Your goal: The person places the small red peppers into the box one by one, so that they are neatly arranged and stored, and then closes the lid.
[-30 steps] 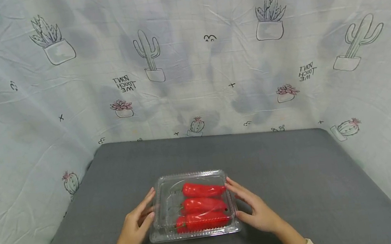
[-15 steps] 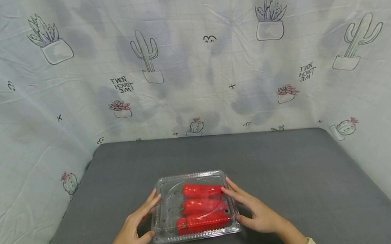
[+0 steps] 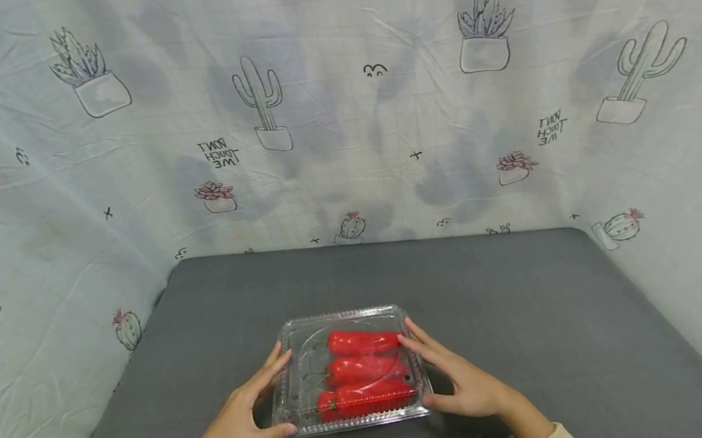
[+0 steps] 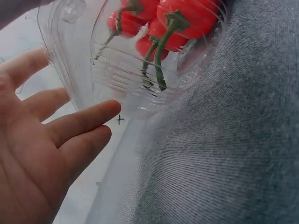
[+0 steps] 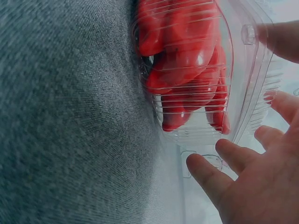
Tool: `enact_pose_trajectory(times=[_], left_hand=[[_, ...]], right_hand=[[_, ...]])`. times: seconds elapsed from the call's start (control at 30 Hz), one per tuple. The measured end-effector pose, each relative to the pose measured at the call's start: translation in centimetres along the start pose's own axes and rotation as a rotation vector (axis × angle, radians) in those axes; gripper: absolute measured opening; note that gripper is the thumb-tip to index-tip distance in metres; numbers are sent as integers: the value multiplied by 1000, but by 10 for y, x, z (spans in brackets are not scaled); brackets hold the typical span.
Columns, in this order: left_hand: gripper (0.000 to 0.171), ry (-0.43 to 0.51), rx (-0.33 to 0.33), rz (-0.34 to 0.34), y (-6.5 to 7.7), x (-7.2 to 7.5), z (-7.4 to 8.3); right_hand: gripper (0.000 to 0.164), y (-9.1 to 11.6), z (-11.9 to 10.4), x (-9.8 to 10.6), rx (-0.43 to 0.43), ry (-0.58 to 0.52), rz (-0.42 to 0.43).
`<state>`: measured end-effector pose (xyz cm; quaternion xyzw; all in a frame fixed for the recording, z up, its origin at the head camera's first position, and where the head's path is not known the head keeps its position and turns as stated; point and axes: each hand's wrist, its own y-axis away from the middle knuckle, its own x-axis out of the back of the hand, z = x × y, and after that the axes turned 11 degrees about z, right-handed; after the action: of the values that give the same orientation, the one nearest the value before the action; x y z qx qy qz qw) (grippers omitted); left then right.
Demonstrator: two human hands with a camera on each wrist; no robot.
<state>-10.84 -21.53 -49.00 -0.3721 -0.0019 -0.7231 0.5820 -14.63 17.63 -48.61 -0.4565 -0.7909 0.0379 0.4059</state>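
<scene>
1. Clear plastic clamshell box point(image 3: 347, 370) with three red peppers point(image 3: 361, 371) inside, flat on the grey bench point(image 3: 538, 327), near the front edge and about the middle from side to side; lid down over the tray
2. Left hand point(image 3: 244, 418) at the box's left side: fingers nearly straight and spread, thumb tip at the near left corner, fingertips up along the left wall; nothing gripped. In the left wrist view, fingers point(image 4: 79, 121) stop just short of the ribbed wall point(image 4: 117, 70), so contact light at most
3. Right hand point(image 3: 462, 382) mirrors on the right side: fingers extended along the right wall, thumb near the front right corner, loose and holding nothing. From the right wrist view, fingertips point(image 5: 219, 175) close beside the rim flange point(image 5: 261, 93); cannot tell whether actually touching
4. For a sound hold: close in evenly from both sides at once, onto the stiff rim flange rather than the thin ribbed wall, which likely flexes and crackles under pressure
5. Keep thumbs low at the front corners, fingers under or along the rim; squeeze just enough, as the lid looks liable to pop open
6. Keep the box level, since loose peppers would probably roll and shift the weight to one side
7. Behind the bench, only a cactus-print cloth point(image 3: 336, 102)
</scene>
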Motion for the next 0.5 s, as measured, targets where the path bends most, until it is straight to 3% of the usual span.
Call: enact_pose_trajectory(times=[0.13, 0.33, 0.5], left_hand=[[94, -2, 33, 12, 3, -2, 3], [99, 0, 166, 19, 8, -6, 7], [102, -21, 227, 21, 11, -8, 9]], right_hand=[[84, 1, 0, -1, -24, -7, -7], [89, 6, 0, -3, -84, -60, 20], [92, 14, -2, -8, -189, -129, 67]])
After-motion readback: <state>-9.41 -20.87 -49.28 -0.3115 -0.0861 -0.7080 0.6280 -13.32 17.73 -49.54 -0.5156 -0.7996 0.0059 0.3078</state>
